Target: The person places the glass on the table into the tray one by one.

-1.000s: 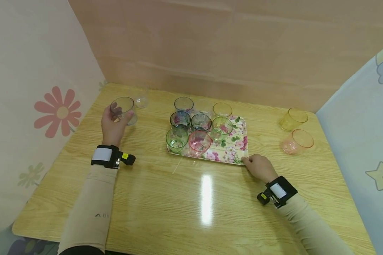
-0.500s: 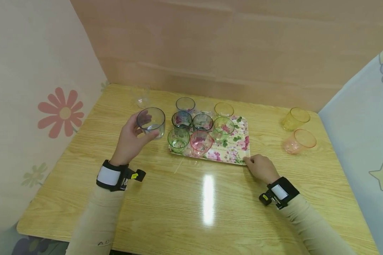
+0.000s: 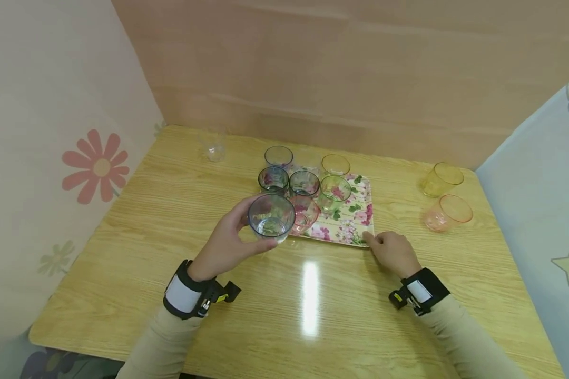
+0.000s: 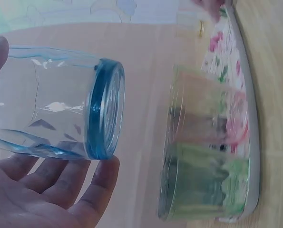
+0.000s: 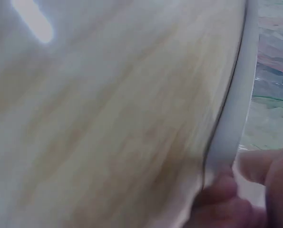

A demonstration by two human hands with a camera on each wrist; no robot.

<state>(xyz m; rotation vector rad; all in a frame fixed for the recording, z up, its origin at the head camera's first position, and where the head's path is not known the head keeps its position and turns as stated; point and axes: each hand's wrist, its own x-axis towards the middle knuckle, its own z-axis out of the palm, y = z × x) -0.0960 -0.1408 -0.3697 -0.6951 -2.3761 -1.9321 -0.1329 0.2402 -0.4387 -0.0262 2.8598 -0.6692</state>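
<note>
My left hand (image 3: 229, 239) holds a clear, blue-tinted glass (image 3: 271, 217) above the front left part of the flowered tray (image 3: 346, 230), thumb on the near side. In the left wrist view the fingers lie along the side of the blue-tinted glass (image 4: 46, 102), its thick base apart from the tray. It hides most of a green glass on the tray; that green glass (image 4: 203, 183) shows in the left wrist view beside a pink glass (image 3: 307, 217). My right hand (image 3: 392, 253) pinches the tray's front right corner, thumb over the rim (image 5: 234, 118).
Two dark-tinted glasses, one of them this smoky glass (image 3: 304, 184), stand behind the pink one, with a light green glass (image 3: 335, 193) to their right. A clear glass (image 3: 214, 150) is at the back left. A yellow glass (image 3: 441, 180) and another pink glass (image 3: 447, 215) stand right.
My left hand has carried the blue-tinted glass from the left of the table rightward and nearer, over the tray's front left. The right hand has kept its grip on the tray corner.
</note>
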